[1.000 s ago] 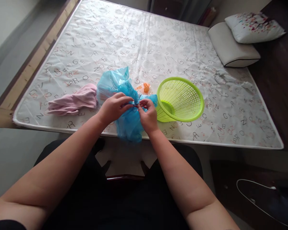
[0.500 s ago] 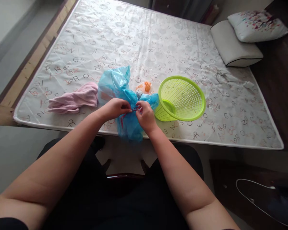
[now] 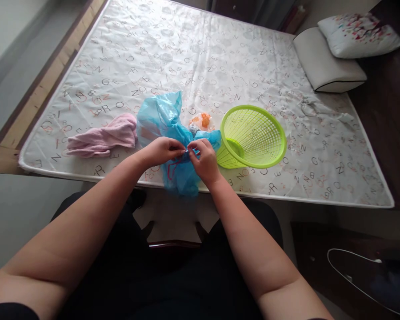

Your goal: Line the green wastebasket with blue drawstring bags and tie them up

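Note:
A thin blue plastic bag (image 3: 158,109) lies crumpled at the near edge of the mattress, gathered in the middle, its lower end (image 3: 182,180) hanging over the edge. A narrow red string (image 3: 171,170) loops down against the blue plastic. My left hand (image 3: 166,151) pinches the string at the gathered part from the left. From the right, my right hand (image 3: 205,162) is closed with thumb and finger at the same spot, fingertips nearly touching the left ones. What lies between the fingertips is small and partly hidden.
A lime-green mesh basket (image 3: 282,138) leans right of my right hand. Behind the hands sits a clear packet with orange print (image 3: 202,120). To the left lies a pink cloth (image 3: 103,138). Pillows (image 3: 333,62) rest at the far right of the letter-patterned mattress (image 3: 236,58).
My fingertips have come closer together at the gathered part of the bag. The red string's loop has shifted slightly. The bag, basket and cloth stay put.

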A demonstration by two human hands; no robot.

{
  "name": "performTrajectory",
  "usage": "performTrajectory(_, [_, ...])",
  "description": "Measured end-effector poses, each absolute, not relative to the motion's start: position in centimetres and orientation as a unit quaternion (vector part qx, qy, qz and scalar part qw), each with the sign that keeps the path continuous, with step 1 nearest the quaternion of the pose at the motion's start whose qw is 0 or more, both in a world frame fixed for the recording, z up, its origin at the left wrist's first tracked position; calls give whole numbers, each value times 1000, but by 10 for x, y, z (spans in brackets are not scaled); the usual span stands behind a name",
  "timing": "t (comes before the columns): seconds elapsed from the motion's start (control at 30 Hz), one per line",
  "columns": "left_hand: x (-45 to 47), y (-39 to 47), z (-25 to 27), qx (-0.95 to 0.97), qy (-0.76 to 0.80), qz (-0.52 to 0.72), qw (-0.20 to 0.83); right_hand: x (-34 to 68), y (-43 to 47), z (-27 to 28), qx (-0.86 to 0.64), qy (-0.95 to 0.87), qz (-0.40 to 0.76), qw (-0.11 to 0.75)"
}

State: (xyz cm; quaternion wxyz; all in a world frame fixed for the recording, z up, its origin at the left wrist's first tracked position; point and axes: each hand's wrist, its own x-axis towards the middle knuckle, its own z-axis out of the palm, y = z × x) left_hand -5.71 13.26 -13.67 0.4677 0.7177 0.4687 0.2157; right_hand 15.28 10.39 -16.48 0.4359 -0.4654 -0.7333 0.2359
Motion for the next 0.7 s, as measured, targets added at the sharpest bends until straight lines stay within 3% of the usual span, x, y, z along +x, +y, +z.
performTrajectory(0.27, [-48, 128, -129, 656, 469, 229, 545, 148, 97, -163, -512, -676, 266, 459])
performTrajectory(0.4, [-44, 126, -127, 650, 491, 252, 523, 147, 96, -163, -513, -653, 287, 477])
performTrajectory(0.7, [-42, 129, -125, 587, 501, 287, 567, 154, 106, -165, -482, -735, 202, 431])
